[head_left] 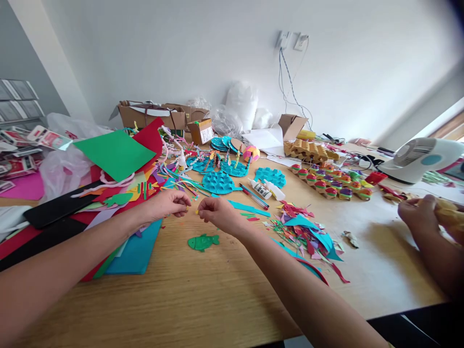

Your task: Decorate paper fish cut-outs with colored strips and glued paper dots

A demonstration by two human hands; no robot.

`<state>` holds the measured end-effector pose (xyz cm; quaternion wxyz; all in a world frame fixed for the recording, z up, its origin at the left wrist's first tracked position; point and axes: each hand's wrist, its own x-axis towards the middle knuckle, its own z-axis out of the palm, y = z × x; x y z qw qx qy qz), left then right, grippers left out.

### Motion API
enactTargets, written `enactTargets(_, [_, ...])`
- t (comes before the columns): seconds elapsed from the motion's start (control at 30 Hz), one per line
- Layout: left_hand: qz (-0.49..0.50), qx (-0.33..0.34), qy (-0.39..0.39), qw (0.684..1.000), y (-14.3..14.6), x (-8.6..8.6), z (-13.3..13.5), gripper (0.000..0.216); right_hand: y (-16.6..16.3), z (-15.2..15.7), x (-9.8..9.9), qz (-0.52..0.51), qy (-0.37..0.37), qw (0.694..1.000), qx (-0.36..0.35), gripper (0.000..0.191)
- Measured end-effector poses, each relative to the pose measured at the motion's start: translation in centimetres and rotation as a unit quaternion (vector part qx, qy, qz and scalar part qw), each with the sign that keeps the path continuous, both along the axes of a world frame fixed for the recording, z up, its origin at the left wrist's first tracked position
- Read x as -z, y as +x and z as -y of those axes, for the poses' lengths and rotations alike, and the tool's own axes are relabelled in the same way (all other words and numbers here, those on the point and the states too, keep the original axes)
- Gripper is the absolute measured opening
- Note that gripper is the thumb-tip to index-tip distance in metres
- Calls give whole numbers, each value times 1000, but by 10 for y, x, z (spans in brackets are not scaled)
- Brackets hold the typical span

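My left hand (168, 204) and my right hand (217, 212) meet over the wooden table (203, 299), fingers pinched. Each pinches a tiny yellow bit that I cannot name. A green paper fish (203, 241) lies flat just below my right hand. A teal paper strip (250, 209) lies to the right of my hands. Blue textured paper shapes (221, 182) lie beyond them, with two white glue bottles (267, 189) beside.
Stacked coloured sheets (116, 153) and a blue sheet (137, 251) cover the left. A scrap pile (304, 232) sits right of centre. Painted egg-carton pieces (329, 182), cardboard boxes (159, 115) and a white appliance (416, 159) stand further back. Another person's hands (424, 212) work at the right edge.
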<state>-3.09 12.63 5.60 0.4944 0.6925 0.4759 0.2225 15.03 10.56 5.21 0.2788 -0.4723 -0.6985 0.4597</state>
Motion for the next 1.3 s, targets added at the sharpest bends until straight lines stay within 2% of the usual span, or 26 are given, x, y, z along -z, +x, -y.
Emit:
enactTargets(0.1, [-8,3,-22,1000,3,-2,11,17,12,18,-3,80,55,995,-20,10])
enactTargets(0.2, [-49,42,-30,997,8,-2,24,13,25,40,-5,166,111,980,-18,12])
enactTargets(0.37, [-146,129,70,978,18,3,33,12,45,75,-2,221,121,968,1,15])
enactTargets(0.53, [-200,152,82,964,25,7,35,15,56,94,4,250,128,960,15,18])
enactTargets(0.7, [-217,163,92,958,28,12,36,16,63,98,8,293,127,947,15,19])
enactTargets(0.87, [-235,167,107,952,29,17,34,18,63,98,7,367,131,921,-18,19])
enactTargets(1.07, [-240,167,114,950,34,13,36,18,63,93,8,426,152,891,-37,21])
enactTargets(1.17, [-224,166,100,955,35,8,39,17,65,90,8,422,147,894,-30,18])
enactTargets(1.3, [-181,154,46,970,37,3,45,15,67,87,4,356,139,924,19,15])
